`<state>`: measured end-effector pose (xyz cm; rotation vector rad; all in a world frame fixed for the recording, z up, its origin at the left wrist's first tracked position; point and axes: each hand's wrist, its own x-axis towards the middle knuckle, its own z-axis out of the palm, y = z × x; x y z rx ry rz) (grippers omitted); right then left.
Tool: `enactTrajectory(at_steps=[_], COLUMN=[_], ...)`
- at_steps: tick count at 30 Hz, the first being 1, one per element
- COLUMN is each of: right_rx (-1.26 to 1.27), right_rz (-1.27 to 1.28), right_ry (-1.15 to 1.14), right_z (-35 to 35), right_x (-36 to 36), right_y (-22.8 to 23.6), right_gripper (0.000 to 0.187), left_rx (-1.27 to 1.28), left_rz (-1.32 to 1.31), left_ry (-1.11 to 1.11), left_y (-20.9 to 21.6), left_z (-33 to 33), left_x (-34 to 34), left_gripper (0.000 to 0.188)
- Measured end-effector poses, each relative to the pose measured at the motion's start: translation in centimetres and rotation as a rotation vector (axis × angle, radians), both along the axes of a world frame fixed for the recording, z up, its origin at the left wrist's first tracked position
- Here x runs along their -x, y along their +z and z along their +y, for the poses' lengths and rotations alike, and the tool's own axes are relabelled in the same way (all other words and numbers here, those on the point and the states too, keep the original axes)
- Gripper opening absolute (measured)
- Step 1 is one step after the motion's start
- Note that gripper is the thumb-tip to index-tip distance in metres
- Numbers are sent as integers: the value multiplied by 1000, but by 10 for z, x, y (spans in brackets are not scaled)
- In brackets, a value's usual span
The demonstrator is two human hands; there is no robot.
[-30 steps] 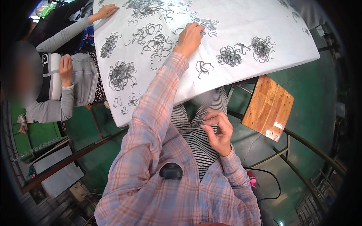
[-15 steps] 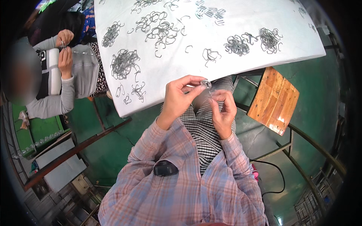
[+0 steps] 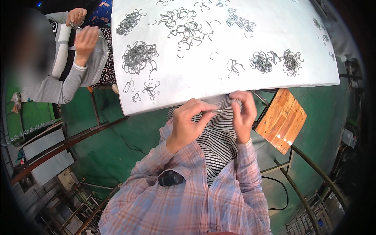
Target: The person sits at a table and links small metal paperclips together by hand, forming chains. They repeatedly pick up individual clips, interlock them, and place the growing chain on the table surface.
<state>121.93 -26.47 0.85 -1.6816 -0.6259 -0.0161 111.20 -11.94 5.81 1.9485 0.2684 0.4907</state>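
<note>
Above my lap, just off the table's near edge, my left hand [image 3: 190, 122] pinches a small shiny metal link [image 3: 219, 110] between thumb and fingertips. My right hand [image 3: 244, 113] is apart from it, to the right; its fingers are curled and smeared by motion, so whether it holds anything cannot be told. On the white-covered table [image 3: 196, 80] lie piles of bent wire hooks, among them a dense pile [image 3: 139, 57] at the left and another pile [image 3: 292, 62] at the right. Several oval wire links [image 3: 241, 22] lie grouped farther back.
To the left a co-worker's hands [image 3: 86, 41] work with a small wire piece beside the table. A wooden stool [image 3: 282, 121] stands at my right, under the table's near edge. Metal rails [image 3: 319, 170] run at the lower right over the green floor.
My right hand has drawn away from the metal link to the right and is blurred. The left hand still pinches the link, turned more edge-on. The view has shifted; the co-worker's hands have moved apart.
</note>
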Motion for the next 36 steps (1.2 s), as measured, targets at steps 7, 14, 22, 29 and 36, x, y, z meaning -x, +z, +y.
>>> enactTrajectory(at_steps=[7, 14, 22, 29, 36], right_rx=[232, 729, 573, 323, 16], right_rz=[-9, -157, -278, 337, 698], right_ry=[112, 163, 302, 161, 176], right_z=[98, 198, 124, 29, -15], right_x=[-60, -42, -39, -9, 33], right_y=[-3, -25, -16, 31, 43], right_gripper=[7, 9, 18, 3, 7], left_rx=[6, 31, 59, 142, 288], left_rz=[-7, -17, -51, 10, 86], left_ry=[-23, 50, 28, 32, 96], left_y=[10, -5, -20, -29, -30], left_z=[11, 15, 7, 3, -4], left_x=[19, 35, 32, 26, 17], left_gripper=[21, 22, 20, 17, 19])
